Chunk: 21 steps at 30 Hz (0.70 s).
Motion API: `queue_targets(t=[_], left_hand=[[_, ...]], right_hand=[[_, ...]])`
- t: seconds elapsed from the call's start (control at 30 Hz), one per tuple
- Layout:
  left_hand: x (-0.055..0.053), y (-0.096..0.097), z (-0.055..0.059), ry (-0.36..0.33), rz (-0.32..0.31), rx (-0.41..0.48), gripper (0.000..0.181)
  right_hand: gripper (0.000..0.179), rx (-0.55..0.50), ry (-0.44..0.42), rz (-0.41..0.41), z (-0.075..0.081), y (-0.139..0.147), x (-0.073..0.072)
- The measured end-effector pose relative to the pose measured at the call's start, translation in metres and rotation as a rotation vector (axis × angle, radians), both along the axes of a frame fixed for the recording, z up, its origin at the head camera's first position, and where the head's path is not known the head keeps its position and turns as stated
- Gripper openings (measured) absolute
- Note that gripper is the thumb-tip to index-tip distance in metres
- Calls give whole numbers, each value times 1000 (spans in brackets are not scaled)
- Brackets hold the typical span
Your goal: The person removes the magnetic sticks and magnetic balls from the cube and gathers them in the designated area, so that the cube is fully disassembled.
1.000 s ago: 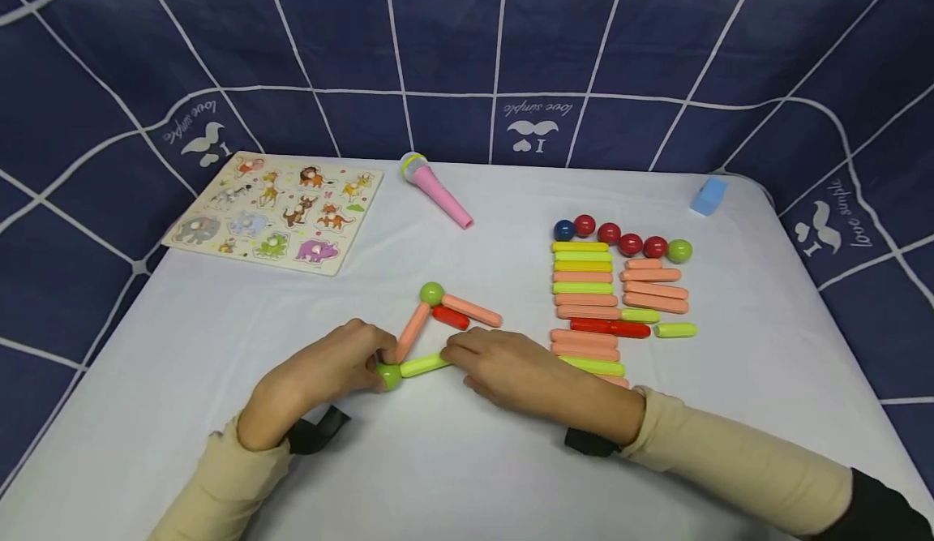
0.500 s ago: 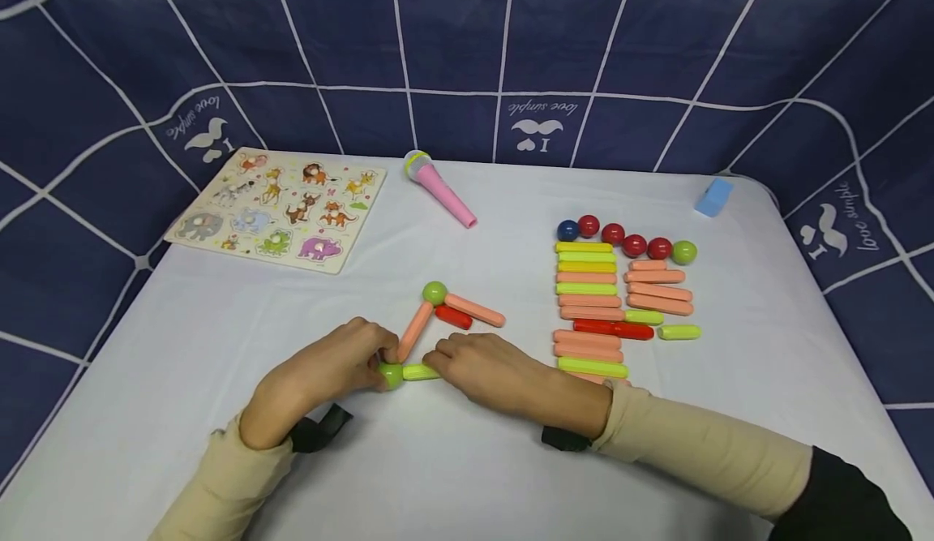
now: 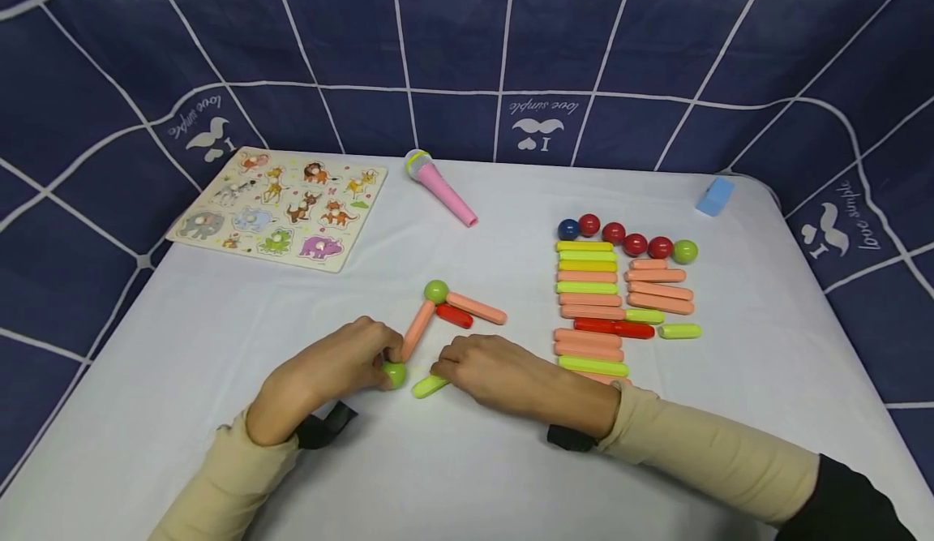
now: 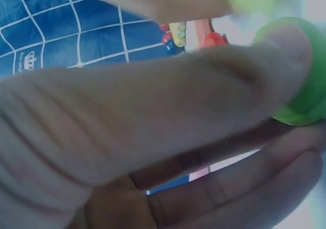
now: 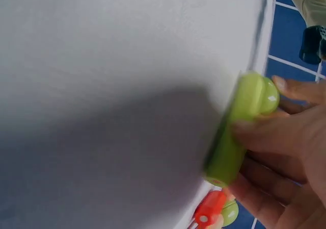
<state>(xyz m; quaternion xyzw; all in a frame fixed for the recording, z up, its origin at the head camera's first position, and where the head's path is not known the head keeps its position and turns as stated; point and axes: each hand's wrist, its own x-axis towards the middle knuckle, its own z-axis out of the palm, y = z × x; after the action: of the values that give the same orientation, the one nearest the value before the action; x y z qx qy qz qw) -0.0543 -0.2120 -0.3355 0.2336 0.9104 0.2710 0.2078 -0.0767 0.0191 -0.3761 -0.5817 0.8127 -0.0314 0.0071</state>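
My left hand (image 3: 324,371) pinches a green ball (image 3: 395,375) on the white table; in the left wrist view its thumb lies across the ball (image 4: 305,99). A salmon stick (image 3: 417,330) runs from beside those fingertips up to a second green ball (image 3: 436,291). In my right hand (image 3: 503,375) a yellow-green stick (image 3: 429,387) is pinched, its left end a small gap from the held ball; in the right wrist view the thumb crosses this stick (image 5: 224,152). Another salmon stick (image 3: 477,308) points right from the upper ball, above a short red stick (image 3: 454,316).
Several sticks lie in columns at the right, such as a yellow one (image 3: 585,266), below a row of red balls (image 3: 635,244), a blue ball (image 3: 568,229) and a green one. Farther back are an animal puzzle board (image 3: 292,208), a pink toy microphone (image 3: 445,192) and a blue block (image 3: 715,196).
The yellow-green stick's left end has come away from the held ball and the stick now slants. My right hand first shifted left, then slightly back right. My left hand stays on the ball.
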Motion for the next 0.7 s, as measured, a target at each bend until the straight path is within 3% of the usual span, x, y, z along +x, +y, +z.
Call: queue_targets(t=[0.4, 0.7], left_hand=[[1, -1, -2, -23, 50, 6, 27], [2, -4, -2, -47, 69, 46, 27]], right_hand=[[26, -20, -48, -62, 6, 33, -1], [30, -139, -187, -297, 17, 93, -4]])
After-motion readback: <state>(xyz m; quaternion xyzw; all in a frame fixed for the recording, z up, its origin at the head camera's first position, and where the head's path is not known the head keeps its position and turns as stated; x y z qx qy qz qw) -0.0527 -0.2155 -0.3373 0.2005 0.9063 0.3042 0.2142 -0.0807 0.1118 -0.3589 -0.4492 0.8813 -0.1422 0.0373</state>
